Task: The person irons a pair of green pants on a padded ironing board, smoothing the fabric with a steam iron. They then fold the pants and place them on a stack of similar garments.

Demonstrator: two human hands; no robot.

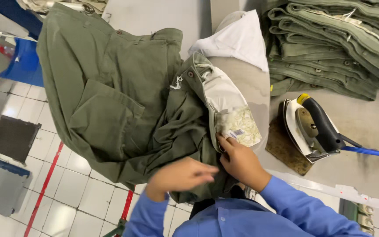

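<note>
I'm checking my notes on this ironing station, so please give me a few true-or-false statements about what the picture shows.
1. Both hands are on the olive-green trousers. True.
2. The right hand holds the iron. False: it grips the trousers' waistband; the iron rests untouched on its mat.
3. A stack of folded green garments lies behind the iron. True.
4. The left hand hangs free. False: it rests on the trousers' fabric.

Iron (314, 129): rests tilted on a brown pad (286, 149), black handle, blue cord. Stack of folded green garments (334, 44): upper right of the counter (365, 171). White cloth (237, 39): near the stack. Floor (66, 188): white tiles, red line.
</note>
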